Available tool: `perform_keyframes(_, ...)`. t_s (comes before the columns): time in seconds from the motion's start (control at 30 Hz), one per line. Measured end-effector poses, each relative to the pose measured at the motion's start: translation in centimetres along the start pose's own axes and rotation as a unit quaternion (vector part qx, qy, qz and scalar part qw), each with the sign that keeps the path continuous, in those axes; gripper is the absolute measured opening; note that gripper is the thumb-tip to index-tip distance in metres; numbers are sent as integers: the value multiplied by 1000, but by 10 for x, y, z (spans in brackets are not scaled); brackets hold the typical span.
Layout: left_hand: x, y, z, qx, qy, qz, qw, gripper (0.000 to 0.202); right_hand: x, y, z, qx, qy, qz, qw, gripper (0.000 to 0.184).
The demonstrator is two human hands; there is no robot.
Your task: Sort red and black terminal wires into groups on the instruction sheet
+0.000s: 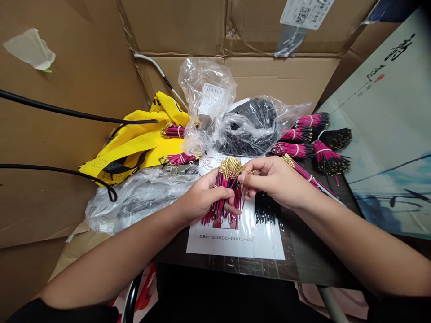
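My left hand (204, 197) is closed around a bundle of wires (230, 168), pink-red and black with gold terminals at the top. The wires hang down through its fingers over a printed white sheet (235, 249). Right beside the terminals, my right hand (276, 181) pinches a few thin wires with gold ends (252, 172) between thumb and fingers. Beneath that hand lies a batch of black wires (266, 208). A tied pink wire bundle with gold tips (303, 172) lies behind the right wrist, partly hidden.
Clear plastic bags (249, 128) with black wires stand at the back. Several tied pink and black wire bundles (332, 157) lie at the right. A yellow bag (141, 143) and crumpled plastic (134, 197) are at the left. Cardboard walls (276, 76) surround the dark table (310, 260); black cables (67, 110) cross the left.
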State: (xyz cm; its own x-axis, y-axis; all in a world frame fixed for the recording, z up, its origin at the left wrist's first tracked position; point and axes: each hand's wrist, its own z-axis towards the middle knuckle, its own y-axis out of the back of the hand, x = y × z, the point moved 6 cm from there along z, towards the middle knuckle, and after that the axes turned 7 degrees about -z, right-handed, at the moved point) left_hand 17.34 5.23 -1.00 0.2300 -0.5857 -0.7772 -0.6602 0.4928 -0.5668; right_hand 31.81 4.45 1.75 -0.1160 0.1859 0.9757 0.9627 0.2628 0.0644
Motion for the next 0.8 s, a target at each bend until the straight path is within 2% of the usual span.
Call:
perform_keyframes(0.3, -3, -2, -2, 22, 1, 7, 1000, 32, -3, 4, 2, -10, -4, 3, 1000, 22)
perform_keyframes(0.47, -3, 1, -1, 7, -8, 24, 1000, 27, 5, 3, -1, 79, 7, -70, 994, 22)
perform_keyframes(0.53, -3, 2, -2, 7, -7, 45, 999, 25, 10, 6, -4, 95, 24, -108, 989, 20)
perform_keyframes(0.67, -3, 4, -3, -1, -13, 77, 997, 19, 18, 12, -10, 72, 54, -174, 981, 20)
perform_keyframes(0.8, -4, 5, -3, 0, -13, 91, 996, 17, 24, 12, -11, 60, 56, -185, 979, 21)
